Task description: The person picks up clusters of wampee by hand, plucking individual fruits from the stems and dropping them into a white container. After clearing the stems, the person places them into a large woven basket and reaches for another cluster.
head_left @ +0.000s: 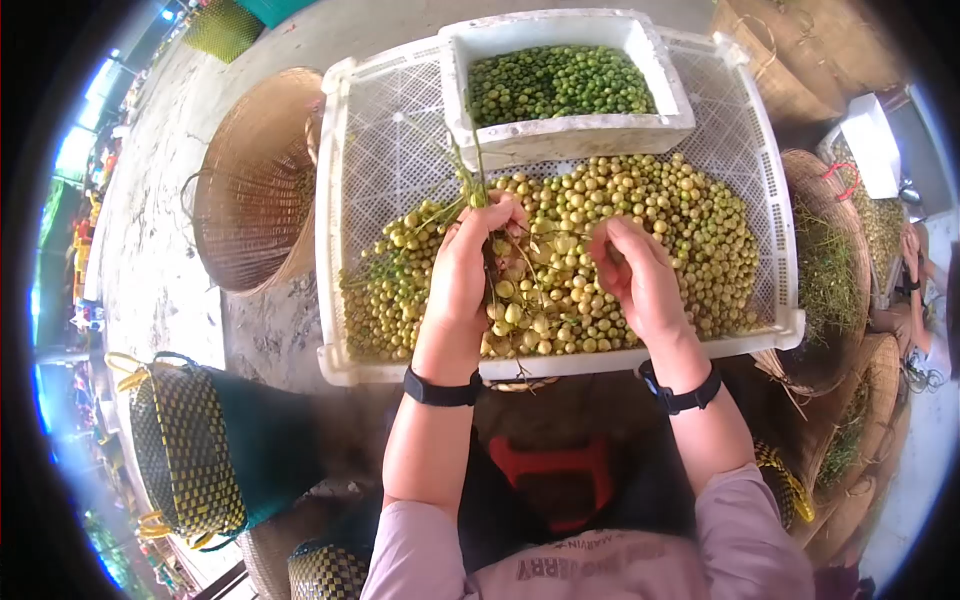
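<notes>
My left hand [466, 262] is closed around a bunch of thin green stems [477, 165]. The stem ends point up past my fingers, and thin twigs with yellow-green fruit hang below. Just to the right, my right hand [640, 280] is held over the fruit with its fingers curled in; whatever they hold, if anything, is hidden. Round yellow-green fruits [700, 230] spread beneath both hands in a white perforated plastic tray [380, 110]. More fruit still on stems [420, 228] lies left of my left hand.
A white foam box [580, 145] of small green fruits stands at the tray's far side. Woven baskets stand left [250, 190] and right [825, 240], the right one holding stems. A checkered woven basket [190, 450] is at lower left. Another person's hand [910, 250] shows at far right.
</notes>
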`<state>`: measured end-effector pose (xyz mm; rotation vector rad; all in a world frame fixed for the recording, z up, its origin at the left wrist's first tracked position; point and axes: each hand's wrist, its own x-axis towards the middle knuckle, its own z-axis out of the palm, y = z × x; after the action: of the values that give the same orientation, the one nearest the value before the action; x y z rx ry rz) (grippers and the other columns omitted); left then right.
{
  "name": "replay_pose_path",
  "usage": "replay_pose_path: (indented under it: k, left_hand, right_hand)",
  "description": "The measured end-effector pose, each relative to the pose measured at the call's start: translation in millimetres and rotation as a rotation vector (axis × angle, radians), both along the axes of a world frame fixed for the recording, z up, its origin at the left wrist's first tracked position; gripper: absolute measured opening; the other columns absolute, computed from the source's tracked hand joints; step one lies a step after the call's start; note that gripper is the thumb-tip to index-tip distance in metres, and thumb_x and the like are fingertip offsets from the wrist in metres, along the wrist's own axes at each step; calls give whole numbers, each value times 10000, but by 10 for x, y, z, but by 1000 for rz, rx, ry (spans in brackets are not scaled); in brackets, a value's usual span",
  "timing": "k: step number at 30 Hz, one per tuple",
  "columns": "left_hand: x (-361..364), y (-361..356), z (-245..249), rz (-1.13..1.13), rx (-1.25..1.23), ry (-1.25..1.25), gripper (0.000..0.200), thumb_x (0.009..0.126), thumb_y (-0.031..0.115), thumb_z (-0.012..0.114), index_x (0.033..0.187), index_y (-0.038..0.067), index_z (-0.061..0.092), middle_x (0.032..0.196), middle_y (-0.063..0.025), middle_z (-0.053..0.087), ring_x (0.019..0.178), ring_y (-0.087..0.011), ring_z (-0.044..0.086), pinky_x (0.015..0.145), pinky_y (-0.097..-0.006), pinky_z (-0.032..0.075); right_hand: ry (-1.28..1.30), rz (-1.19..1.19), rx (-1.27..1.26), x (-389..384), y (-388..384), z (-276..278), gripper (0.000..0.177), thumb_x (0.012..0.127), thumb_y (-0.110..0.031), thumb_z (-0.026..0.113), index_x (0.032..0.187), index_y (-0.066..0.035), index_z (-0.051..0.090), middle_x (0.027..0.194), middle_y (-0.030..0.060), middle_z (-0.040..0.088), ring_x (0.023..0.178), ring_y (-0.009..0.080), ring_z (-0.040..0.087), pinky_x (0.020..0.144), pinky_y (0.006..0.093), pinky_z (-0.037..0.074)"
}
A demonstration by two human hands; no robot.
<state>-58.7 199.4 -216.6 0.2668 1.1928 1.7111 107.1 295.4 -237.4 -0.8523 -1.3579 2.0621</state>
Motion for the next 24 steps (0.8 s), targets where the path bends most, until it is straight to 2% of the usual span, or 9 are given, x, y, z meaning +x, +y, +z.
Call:
replay_pose_path:
  k: [4, 7, 9, 11, 13, 17, 21, 23, 24]
  left_hand:
    - [-251, -333, 185, 33, 181, 8, 150, 832, 227, 596, 866, 83, 573, 770, 17, 524, 709, -76, 474, 616, -211, 376]
    - [-709, -821, 264, 52, 357, -17, 123, 828, 203, 589, 832, 89, 545, 742, 20, 515, 643, -93, 476, 562, -227, 392]
    - [-829, -1051, 395, 325, 407, -147, 98, 853, 126, 568, 845, 69, 489, 705, 26, 408, 485, -41, 375, 375, -157, 326]
    - [-1094, -1372, 321, 393, 379, -129, 87, 883, 136, 555, 849, 75, 502, 714, 32, 437, 487, -30, 362, 383, -155, 329]
    - [-1390, -1684, 116, 300, 464, -152, 80, 899, 147, 546, 871, 77, 519, 733, 24, 488, 492, -30, 362, 394, -153, 338]
    - [-1483, -1930, 62, 445, 399, -208, 77, 903, 144, 542, 867, 80, 522, 711, 20, 495, 506, -39, 381, 408, -162, 348]
    - [-1588, -2060, 22, 404, 427, -288, 78, 903, 142, 542, 873, 72, 525, 705, 21, 490, 514, -50, 394, 411, -165, 347]
    - [-1614, -2074, 45, 379, 473, -337, 69, 899, 142, 545, 881, 77, 527, 707, 23, 493, 513, -45, 389, 413, -161, 345]
    - [-1631, -2092, 50, 346, 493, -335, 68, 899, 142, 546, 880, 79, 528, 707, 21, 494, 514, -45, 388, 416, -160, 345]
  right_hand:
    - [-148, 65, 206, -183, -171, 146, 311, 981, -295, 503, 844, -55, 647, 629, -78, 419, 548, 14, 335, 491, 210, 270]
    - [-81, 53, 731, -554, -458, 39, 213, 931, -217, 576, 884, -26, 657, 687, 39, 595, 576, 128, 512, 542, 296, 404]
    - [-250, 178, 747, -812, -697, 82, 153, 891, -202, 617, 887, -58, 666, 762, 103, 641, 659, 217, 615, 589, 326, 466]
    - [-384, 284, 926, -1110, -867, -32, 149, 882, -217, 613, 918, -78, 652, 855, 97, 656, 723, 267, 635, 630, 367, 491]
    - [-459, 233, 1038, -1391, -1075, -246, 211, 871, -249, 627, 1004, -87, 641, 929, 74, 652, 741, 246, 634, 657, 342, 493]
    - [-439, 128, 1192, -1843, -1373, -405, 265, 867, -261, 615, 1088, -116, 613, 991, 64, 643, 815, 261, 635, 700, 376, 504]
    - [-488, 237, 1237, -2011, -1411, -422, 203, 878, -265, 605, 962, -89, 663, 909, 94, 637, 792, 295, 625, 685, 381, 508]
    - [-468, 154, 1288, -1964, -1314, -368, 184, 893, -239, 606, 897, -71, 680, 882, 71, 642, 717, 249, 622, 627, 356, 502]
    - [-347, 84, 1141, -1912, -1212, -315, 200, 893, -255, 620, 892, -66, 685, 837, 53, 645, 666, 198, 593, 582, 327, 471]
